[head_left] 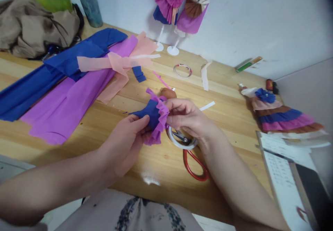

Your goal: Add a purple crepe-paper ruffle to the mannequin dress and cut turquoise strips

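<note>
Head view: my left hand [127,137] pinches the blue crepe bundle [150,114] from below, and my right hand [186,116] grips its frilly purple ruffle [160,121] edge. The bundle is soft and crinkled, held between both hands above the wood table [156,161]. Just under my right hand are a white tape ring [173,139] and red-handled scissors [194,163]. Beyond my left hand lie flat purple and blue sheets [59,102].

Bare wood btwn crepe sheets [65,95] & scissors [194,161], hands above.

Scissors [194,161] lie on the table [234,95] under the right hand [186,116] — paper sheets [65,102] far left.
</note>
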